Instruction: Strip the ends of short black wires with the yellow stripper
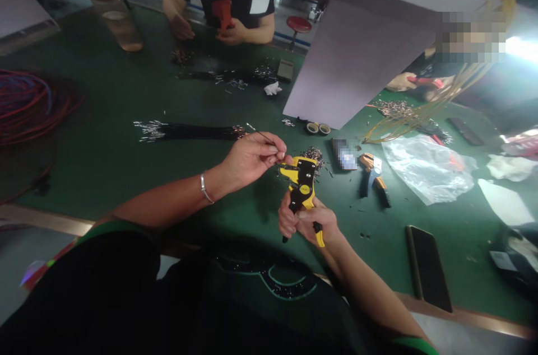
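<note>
My right hand (309, 219) is wrapped round the handles of a yellow and black wire stripper (303, 187), its jaws turned up and to the left. A thin black wire (263, 135) is pinched between the fingertips of my left hand (256, 158). One end of it, with a shiny tip, sticks out to the upper left; the other end is at the stripper's jaws, and whether it is between them I cannot tell. Behind the stripper head lies a pile of small cut wire bits (314, 156). To the left, a bundle of black wires (193, 131) with metal ends lies flat.
An orange and black hand tool (374, 176), a clear plastic bag (428, 167), a phone (428, 268), tape rolls (318, 129) and a small box (344, 154) lie to the right. Red and blue wire coils (29, 106) are at left. Across the table a person (227, 2) holds a red tool.
</note>
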Available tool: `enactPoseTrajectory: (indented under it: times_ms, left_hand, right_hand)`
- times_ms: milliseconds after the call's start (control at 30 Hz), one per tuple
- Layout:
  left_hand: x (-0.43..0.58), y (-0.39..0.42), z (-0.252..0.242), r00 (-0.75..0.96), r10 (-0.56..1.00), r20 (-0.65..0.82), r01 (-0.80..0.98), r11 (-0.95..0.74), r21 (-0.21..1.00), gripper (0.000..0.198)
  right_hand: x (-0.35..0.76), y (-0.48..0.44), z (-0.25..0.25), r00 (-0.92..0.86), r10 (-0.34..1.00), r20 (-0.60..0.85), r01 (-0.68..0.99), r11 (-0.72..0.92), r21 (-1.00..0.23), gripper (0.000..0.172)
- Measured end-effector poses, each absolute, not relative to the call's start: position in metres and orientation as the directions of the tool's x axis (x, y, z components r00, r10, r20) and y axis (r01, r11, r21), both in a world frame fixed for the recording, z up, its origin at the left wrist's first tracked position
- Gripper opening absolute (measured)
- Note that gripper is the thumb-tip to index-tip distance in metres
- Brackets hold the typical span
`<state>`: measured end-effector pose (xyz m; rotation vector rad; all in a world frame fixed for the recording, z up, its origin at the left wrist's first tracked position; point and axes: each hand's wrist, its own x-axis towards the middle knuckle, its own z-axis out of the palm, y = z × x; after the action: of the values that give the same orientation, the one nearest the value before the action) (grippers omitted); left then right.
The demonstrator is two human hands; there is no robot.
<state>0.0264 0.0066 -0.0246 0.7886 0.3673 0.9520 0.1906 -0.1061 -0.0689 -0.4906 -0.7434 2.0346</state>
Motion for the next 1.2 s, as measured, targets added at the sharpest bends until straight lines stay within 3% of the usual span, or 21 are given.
enactPoseTrajectory:
  times_ms: [1200]
  left_hand:
    - [0.0281,0.0031,-0.0248,0.532,0.845,0.050,-0.627,0.353,0.695,0.023]
  right_hand:
    - [0.1910,-0.1077,-0.0674,-0.533,0.844,-0.056,-0.603,-0.426,-0.674,0.021]
